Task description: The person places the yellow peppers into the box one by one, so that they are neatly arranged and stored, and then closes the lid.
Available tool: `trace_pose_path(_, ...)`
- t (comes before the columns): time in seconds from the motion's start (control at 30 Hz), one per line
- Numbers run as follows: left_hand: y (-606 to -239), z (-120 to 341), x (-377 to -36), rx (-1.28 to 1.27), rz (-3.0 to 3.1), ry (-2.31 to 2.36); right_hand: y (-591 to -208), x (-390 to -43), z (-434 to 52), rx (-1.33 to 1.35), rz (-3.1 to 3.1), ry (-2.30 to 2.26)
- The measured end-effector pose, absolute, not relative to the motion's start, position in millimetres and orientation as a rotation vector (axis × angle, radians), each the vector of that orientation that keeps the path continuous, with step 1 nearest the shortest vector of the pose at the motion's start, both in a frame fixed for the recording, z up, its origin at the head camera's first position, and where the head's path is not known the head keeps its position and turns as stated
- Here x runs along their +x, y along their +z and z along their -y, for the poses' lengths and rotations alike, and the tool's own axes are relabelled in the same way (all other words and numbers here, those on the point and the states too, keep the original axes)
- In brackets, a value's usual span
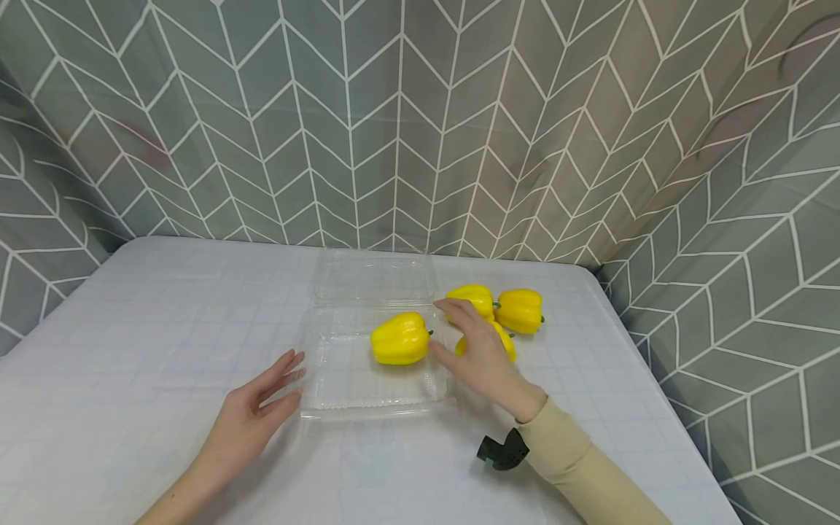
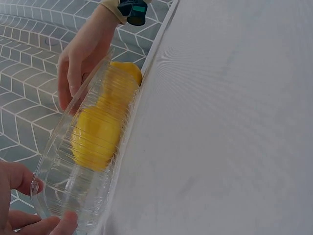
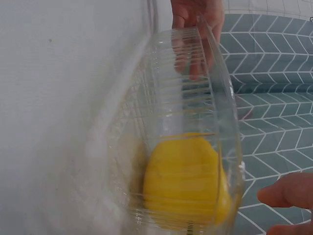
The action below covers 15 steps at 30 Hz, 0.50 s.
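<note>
A clear plastic clamshell container (image 1: 348, 386) lies on the table with its lid (image 1: 374, 277) folded back toward the curtain. One yellow bell pepper (image 1: 399, 339) lies on its side in the base, right of the middle, its green stem pointing right. My left hand (image 1: 252, 405) touches the container's left side with extended fingers. At the right rim hovers my right hand (image 1: 485, 361), its fingers spread near the pepper's stem and gripping nothing. In the right wrist view, the pepper (image 3: 183, 181) shows through the ribbed clear wall, apart from the fingertips.
Right of the container lie three more yellow bell peppers: one at the back (image 1: 471, 294), one at the far right (image 1: 521, 310), and a nearer one (image 1: 508, 343) partly behind my right hand. A black device (image 1: 504, 450) sits at the right wrist. A patterned curtain (image 1: 374, 131) borders the white-covered table (image 1: 164, 328).
</note>
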<state>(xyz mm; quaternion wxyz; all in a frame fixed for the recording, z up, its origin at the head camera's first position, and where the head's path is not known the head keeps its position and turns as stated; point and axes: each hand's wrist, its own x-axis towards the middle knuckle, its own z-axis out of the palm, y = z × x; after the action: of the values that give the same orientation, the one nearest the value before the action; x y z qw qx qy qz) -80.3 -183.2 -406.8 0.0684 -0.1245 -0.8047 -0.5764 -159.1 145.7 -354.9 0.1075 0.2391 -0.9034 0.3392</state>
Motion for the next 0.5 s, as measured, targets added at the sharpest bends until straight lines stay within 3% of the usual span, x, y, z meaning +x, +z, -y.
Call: trace_pose_path(0.5, -407, 183, -80, -0.367, 2.404, -1.744, -345, -163, -157, 0.663, 2.664, 0.986)
